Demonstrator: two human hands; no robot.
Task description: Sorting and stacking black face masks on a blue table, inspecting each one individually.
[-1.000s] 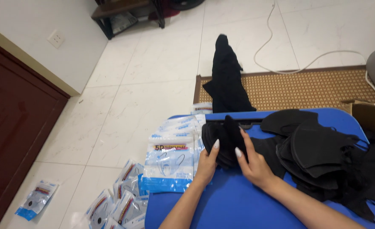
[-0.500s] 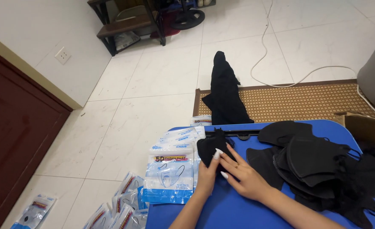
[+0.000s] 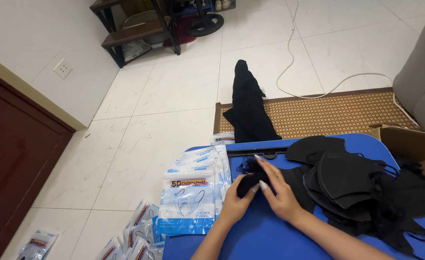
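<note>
You are pressing both hands onto one folded black face mask (image 3: 249, 181) near the far edge of the blue tabletop (image 3: 251, 236). Your left hand (image 3: 235, 202) is curling its fingers around the near end of the mask, pinching it. Your right hand (image 3: 278, 192) is lying flatter over the mask's right side, fingers stretched out and only slightly bent, holding the mask down against the tabletop rather than closing fully around it. Just left of your left hand, a fanned stack of white-and-blue mask packets (image 3: 192, 192) is sitting at the tabletop's left edge. To your right, a loose pile of black masks (image 3: 356, 185) is spreading across the tabletop, touching the side of your right wrist area. More packets (image 3: 135, 236) are lying on the tiled floor (image 3: 174, 96) below the left edge, and a cardboard box (image 3: 414, 144) is standing at the far right.
</note>
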